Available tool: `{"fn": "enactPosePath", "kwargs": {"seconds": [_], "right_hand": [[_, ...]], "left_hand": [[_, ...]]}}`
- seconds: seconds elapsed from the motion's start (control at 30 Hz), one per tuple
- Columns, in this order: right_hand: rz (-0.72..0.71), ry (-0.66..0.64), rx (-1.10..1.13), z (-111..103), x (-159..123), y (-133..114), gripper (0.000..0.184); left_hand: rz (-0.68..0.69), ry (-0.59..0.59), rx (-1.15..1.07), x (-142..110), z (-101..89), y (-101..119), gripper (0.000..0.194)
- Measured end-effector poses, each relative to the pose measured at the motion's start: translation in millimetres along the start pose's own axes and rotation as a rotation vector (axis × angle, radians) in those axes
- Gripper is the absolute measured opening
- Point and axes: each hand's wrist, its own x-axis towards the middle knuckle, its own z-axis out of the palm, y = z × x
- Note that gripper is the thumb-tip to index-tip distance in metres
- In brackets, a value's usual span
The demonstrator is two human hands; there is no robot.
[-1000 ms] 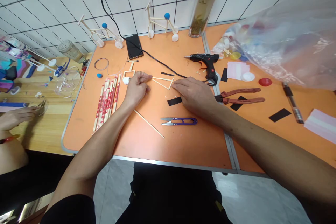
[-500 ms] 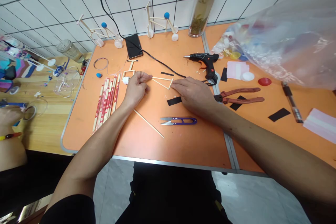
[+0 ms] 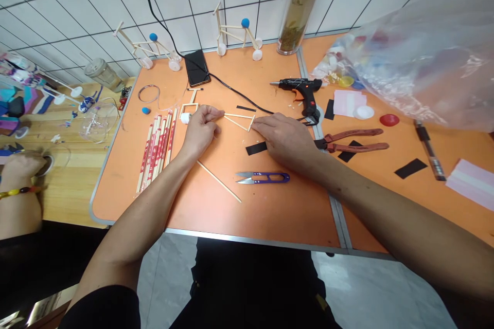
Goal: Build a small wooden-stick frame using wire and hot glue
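A small frame of thin wooden sticks (image 3: 238,119) lies flat on the orange table (image 3: 216,205), shaped like a triangle. My left hand (image 3: 201,128) is closed and pinches the frame's left end. My right hand (image 3: 287,140) rests palm down, its fingertips pressed on the frame's right corner. A white wheel on a stick piece (image 3: 186,116) sits just left of my left hand. A loose stick (image 3: 218,181) lies under my left wrist. Purple snips (image 3: 264,178) lie in front of my right hand, and a black strip (image 3: 257,148) is beside it.
Wrapped chopsticks (image 3: 158,146) lie at the left. A black glue gun (image 3: 301,91), red pliers (image 3: 353,141), a phone (image 3: 196,68), two stick bicycles (image 3: 237,33) and a tall jar (image 3: 301,5) stand farther back. A plastic bag (image 3: 420,56) hangs at right. Another person's hand (image 3: 21,167) works at the left table.
My hands have stayed on the stick frame, almost still. The other person's hand at the left has shifted on the wooden table.
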Motion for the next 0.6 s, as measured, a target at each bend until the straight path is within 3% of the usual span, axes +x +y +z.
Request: {"fn": "enactPosePath", "kwargs": {"seconds": [0.6], "right_hand": [[0.000,-0.014,0.011,0.1,0.0,0.2,0.050]], "left_hand": [[0.036,-0.027,0.056,1.8,-2.6,-5.7,0.037]]}}
